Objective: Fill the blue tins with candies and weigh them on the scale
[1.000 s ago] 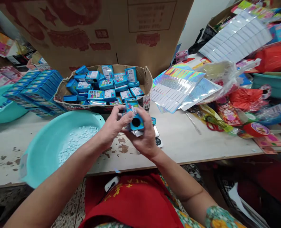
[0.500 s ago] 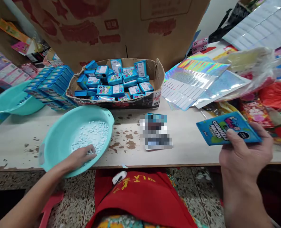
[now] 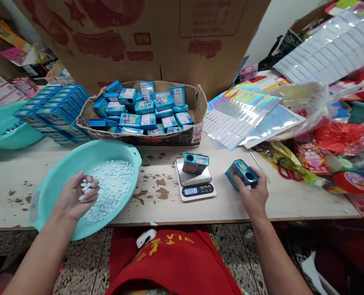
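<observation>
Over the turquoise basin (image 3: 51, 186), my left hand (image 3: 74, 196) is palm up, its fingers curled around several small pale candies (image 3: 86, 187). More candies (image 3: 116, 180) lie loose in the bottom of the basin. To the right, my right hand (image 3: 254, 192) grips a small blue candy box (image 3: 237, 174) just above the table, with a dark round hole showing on its top. Between my hands stands a digital scale (image 3: 197, 191) with its display lit. Another blue box (image 3: 196, 162) rests on the scale's metal plate.
Behind the basin sits a cut-down carton (image 3: 197, 110) of blue boxes. Stacked blue boxes (image 3: 59, 110) and a second turquoise basin (image 3: 19, 137) are at left. Shiny label sheets (image 3: 240, 114), plastic bags and red-handled scissors (image 3: 289, 174) crowd the right. A large cardboard box (image 3: 163, 41) stands behind.
My left hand has risen from the candies and turned palm up with some in it. My right hand has moved left toward the scale, tipping its box so the holed end shows.
</observation>
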Available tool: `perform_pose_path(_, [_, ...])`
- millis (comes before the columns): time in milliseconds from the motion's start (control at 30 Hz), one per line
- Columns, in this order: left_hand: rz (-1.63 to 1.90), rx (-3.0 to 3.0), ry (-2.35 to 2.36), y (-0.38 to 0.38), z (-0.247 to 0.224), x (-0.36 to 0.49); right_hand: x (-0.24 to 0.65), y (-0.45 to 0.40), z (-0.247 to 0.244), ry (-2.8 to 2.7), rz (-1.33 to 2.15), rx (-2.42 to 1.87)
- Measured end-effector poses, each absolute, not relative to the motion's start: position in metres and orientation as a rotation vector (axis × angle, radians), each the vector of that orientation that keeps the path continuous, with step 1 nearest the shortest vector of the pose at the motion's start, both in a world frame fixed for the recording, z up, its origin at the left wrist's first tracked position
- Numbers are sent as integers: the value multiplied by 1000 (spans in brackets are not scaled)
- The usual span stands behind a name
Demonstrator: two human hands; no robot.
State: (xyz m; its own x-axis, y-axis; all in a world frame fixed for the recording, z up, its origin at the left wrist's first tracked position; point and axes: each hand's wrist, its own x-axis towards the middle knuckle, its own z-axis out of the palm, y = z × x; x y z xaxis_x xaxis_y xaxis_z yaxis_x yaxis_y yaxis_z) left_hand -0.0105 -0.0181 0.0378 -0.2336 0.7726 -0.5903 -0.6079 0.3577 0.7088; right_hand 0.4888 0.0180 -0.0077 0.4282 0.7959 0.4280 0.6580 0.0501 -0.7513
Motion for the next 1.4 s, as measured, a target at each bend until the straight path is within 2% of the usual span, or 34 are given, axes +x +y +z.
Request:
perform_pose_path(100, [1426, 54, 1140, -14, 37, -4, 475, 20, 6, -1493, -159, -1581])
perform_pose_path(167, [1494, -49, 1088, -12, 35, 0, 454, 26, 17, -1578, -185, -1457])
perform_pose_path(367, [1576, -166, 957, -2, 41, 17, 353, 58, 46, -1670, 592, -1413])
perform_pose_path(600, [1880, 106, 850, 14, 106, 34, 224, 52, 90, -2068, 694, -836])
perform_pose_path(767, [2102, 357, 1170, 22, 108, 37, 163, 44, 87, -2230, 732, -832])
perform_pose_path(1100, [2055, 504, 1239, 20, 99, 26, 144, 44, 75, -2236, 812, -894])
perform_pose_path(1267, [1992, 491, 1167, 11, 103, 17, 172, 41, 85, -2001, 1031, -867])
perform_pose_path(1333, [1864, 619, 1330, -3, 92, 6, 203, 39, 93, -1840, 1099, -915])
perform_pose_path(1400, [1491, 903, 1634, -18, 71, -8, 242, 38, 96, -1714, 1079, -1001])
